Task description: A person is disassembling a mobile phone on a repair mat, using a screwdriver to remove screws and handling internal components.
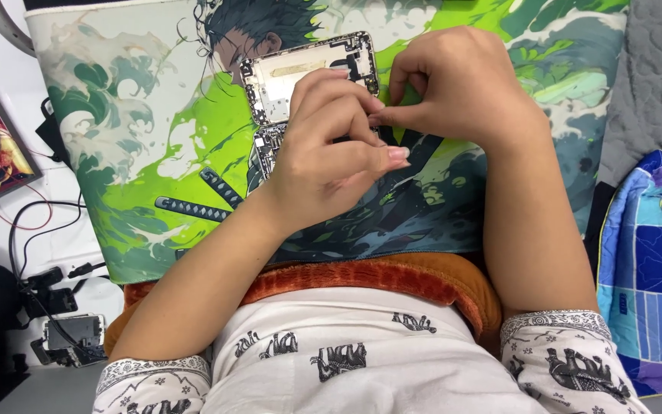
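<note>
1. Nearest the camera is the person's white shirt printed with dark elephants (346,360), and past it a rust-orange velvety cushion (392,280) that props up the near edge of the work surface.
2. That surface is a large green-and-teal illustrated desk mat (155,153), lying flat, with both forearms stretched across it.
3. The left hand (331,149) lies over the lower half of an opened smartphone with its back cover off (300,73). Its fingers are curled together and the fingertips meet those of the other hand. It seems to pinch something small, but what that is cannot be told.
4. The right hand (461,84) sits just beside the phone's right edge, fingers bent inward and pressed close, thumb and forefinger working at the same spot.
5. The phone rests near the far middle of the mat. Its pale metal shield and circuit board show above the left knuckles, and the rest is hidden.
6. In my judgement, fine work like this goes best with both wrists resting on the mat, a light grip, and the knuckles tilted aside so the spot stays in sight.
7. At the far left a second small dismantled phone (74,333) lies among black cables (40,284). At the right there is a blue patchwork cloth (653,268).
</note>
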